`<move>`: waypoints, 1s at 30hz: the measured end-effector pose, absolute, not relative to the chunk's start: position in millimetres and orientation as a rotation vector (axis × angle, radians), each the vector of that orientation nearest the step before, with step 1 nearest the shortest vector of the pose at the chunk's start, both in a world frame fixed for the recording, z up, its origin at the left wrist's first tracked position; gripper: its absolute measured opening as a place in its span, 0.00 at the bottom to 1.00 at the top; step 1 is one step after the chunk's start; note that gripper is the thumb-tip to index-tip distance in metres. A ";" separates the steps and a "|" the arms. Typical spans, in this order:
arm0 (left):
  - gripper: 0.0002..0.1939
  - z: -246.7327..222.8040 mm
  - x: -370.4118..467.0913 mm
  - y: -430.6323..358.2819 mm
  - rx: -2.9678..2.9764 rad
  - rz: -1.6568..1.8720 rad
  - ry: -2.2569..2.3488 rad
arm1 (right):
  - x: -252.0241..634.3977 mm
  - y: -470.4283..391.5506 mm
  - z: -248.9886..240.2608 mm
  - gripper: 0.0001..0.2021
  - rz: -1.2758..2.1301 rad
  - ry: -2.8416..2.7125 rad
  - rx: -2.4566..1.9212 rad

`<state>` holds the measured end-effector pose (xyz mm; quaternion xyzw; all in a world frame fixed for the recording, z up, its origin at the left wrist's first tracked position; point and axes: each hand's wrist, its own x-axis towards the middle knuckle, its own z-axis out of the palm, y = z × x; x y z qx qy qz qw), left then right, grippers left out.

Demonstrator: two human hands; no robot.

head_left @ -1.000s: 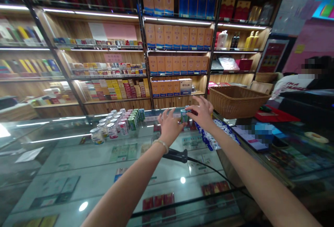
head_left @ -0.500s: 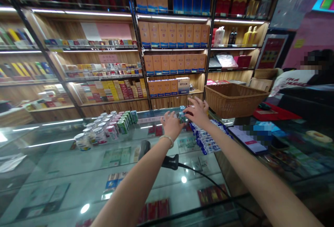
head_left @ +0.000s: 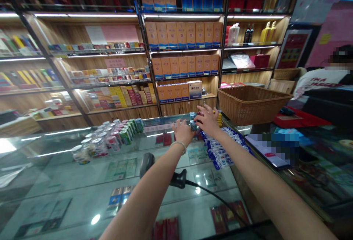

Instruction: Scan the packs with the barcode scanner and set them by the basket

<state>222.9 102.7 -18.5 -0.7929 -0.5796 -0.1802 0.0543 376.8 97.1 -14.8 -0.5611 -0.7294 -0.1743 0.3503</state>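
Note:
Both my hands are at the far part of the glass counter, on either side of small blue-green containers (head_left: pixel 192 125). My left hand (head_left: pixel 183 132) has its fingers spread and curved, with the fingertips beside the containers. From the right, my right hand (head_left: pixel 207 120) touches the containers with thumb and finger, its other fingers raised. Rows of small jars and cans (head_left: pixel 107 137) stand to the left. Blue and white packets (head_left: pixel 220 148) lie just right of my hands. A black handheld scanner (head_left: pixel 179 178) lies partly under my left forearm.
A wicker basket (head_left: pixel 253 106) stands at the right, behind a phone (head_left: pixel 268 151) lying on the counter. Shelves with boxes (head_left: pixel 182 34) and bottles line the back wall. A person in a white shirt (head_left: pixel 317 80) is at the far right. The scanner's black cable runs toward the lower right.
The view has shifted slightly. My hands stay around the blue-green containers, and the fingers of my left hand look a little more curled.

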 end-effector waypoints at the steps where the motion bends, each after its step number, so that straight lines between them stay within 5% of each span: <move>1: 0.14 -19.1 224.0 103.0 -2.408 -0.545 -1.755 | 377.6 97.4 -15.8 0.06 -0.458 -1.890 -1.453; 30: 0.11 -22.4 223.8 101.6 -2.355 -0.553 -1.721 | 395.6 99.9 -18.2 0.11 -0.452 -1.899 -1.459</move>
